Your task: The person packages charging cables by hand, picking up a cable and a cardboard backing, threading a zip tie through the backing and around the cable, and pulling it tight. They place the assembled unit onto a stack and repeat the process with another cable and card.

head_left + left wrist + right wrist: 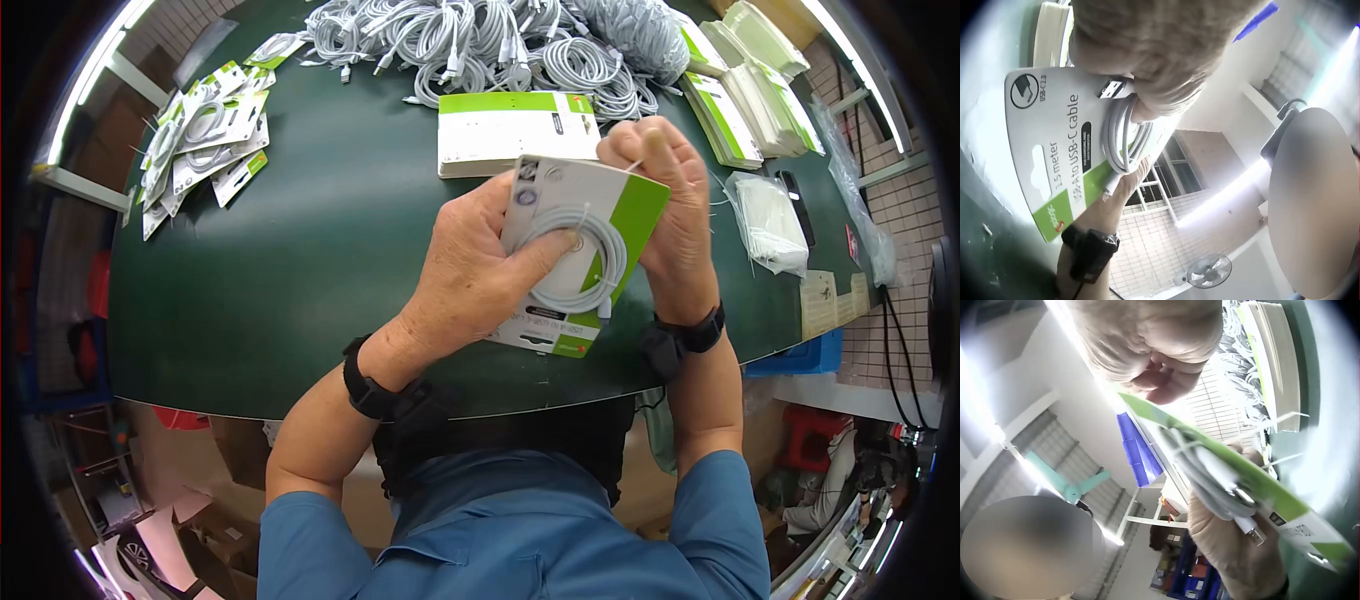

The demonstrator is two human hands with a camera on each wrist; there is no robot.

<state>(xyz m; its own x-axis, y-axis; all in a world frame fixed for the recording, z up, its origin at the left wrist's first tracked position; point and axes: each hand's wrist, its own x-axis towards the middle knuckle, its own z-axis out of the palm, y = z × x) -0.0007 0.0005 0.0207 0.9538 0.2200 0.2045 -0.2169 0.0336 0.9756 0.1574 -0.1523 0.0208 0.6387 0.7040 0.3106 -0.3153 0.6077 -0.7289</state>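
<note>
My left hand (470,270) grips a white and green cardboard package card (640,215), tilted above the table, its thumb pressed across a coiled white USB cable (618,248) on the card's face. The card reads "USB-A to USB-C cable" in the left wrist view. At the card's upper edge, my right hand (678,210) has its fingers curled, pinching the end of a thin white cable tie (633,166). White tie ends (1288,417) stick out behind the card in the right wrist view, and a tie loops the coil on the front.
A stack of blank cards (500,135) lies just beyond my hands. Many coiled cables (450,40) are heaped at the back. Finished-looking carded cables (205,130) pile up at left. More card stacks (720,120), a bag of white ties (768,225) and a dark phone-like object (797,205) are right.
</note>
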